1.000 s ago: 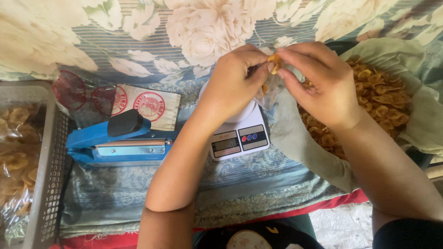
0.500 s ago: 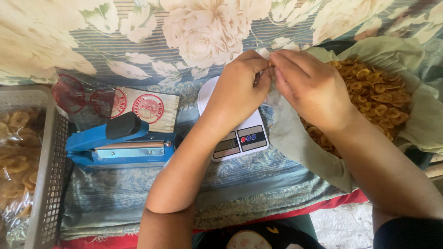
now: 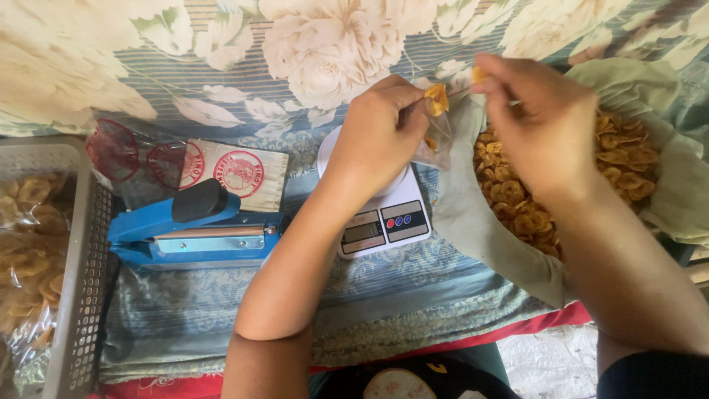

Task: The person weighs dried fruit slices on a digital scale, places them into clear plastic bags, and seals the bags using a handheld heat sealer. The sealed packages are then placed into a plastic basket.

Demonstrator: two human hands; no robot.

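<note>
My left hand [image 3: 380,133] pinches the mouth of a small clear plastic bag [image 3: 436,137] with a yellow banana chip [image 3: 437,97] at its opening, held above a white digital kitchen scale [image 3: 384,218]. My right hand [image 3: 535,125] hovers just right of the bag with a small chip piece [image 3: 478,74] at its fingertips, fingers closed. Below the right hand a large greenish bag [image 3: 473,222] lies open, full of banana chips [image 3: 613,159].
A blue impulse bag sealer [image 3: 196,229] lies left of the scale, with printed labels [image 3: 236,174] behind it. A grey plastic basket [image 3: 81,281] at the far left holds packed chip bags [image 3: 26,251]. Everything rests on a floral cloth [image 3: 310,44].
Both hands have drawn apart: the right hand moved right and up over the big chip bag, while the left keeps the small bag, now with a chip showing at its mouth.
</note>
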